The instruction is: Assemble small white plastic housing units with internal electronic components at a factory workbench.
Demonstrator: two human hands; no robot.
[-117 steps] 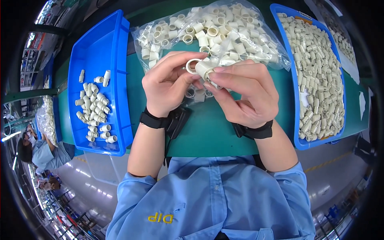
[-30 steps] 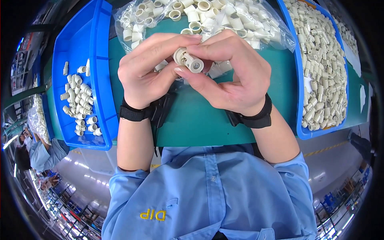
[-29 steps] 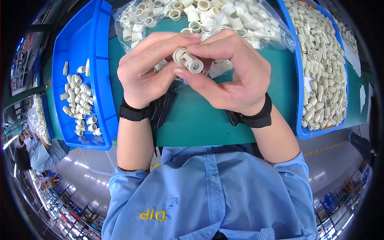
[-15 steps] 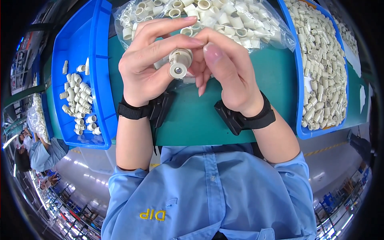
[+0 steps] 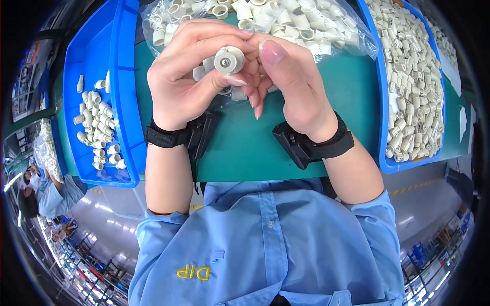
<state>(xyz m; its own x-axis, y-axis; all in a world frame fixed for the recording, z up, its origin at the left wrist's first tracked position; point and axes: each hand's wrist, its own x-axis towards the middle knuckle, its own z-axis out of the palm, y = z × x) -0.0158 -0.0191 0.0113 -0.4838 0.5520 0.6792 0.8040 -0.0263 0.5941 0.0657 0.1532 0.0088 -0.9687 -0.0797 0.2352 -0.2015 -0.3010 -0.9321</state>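
Between the thumb and fingers of my left hand [image 5: 178,81] is a white plastic fitting [image 5: 233,53], round-ended, with a small metal contact in the middle of its face. The fitting's end points toward me. My right hand [image 5: 296,86] is close against it on the right, thumb bent and fingers curled. The fingertips of both hands meet above and beside the fitting. What the right fingers pinch, if anything, is hidden. Other pale pieces show partly behind and under the left fingers.
A blue bin [image 5: 126,102] at left holds several white fittings. At the far side lies a clear plastic bag [image 5: 365,46] of short white tubes. A blue-edged tray [image 5: 383,127] full of small white parts stands at right on the green table mat [image 5: 245,153]. A co-worker sits far left.
The fitting has tipped and risen a little, so its round face shows more squarely. My left thumb has shifted toward its lower edge. Both hands remain close together.
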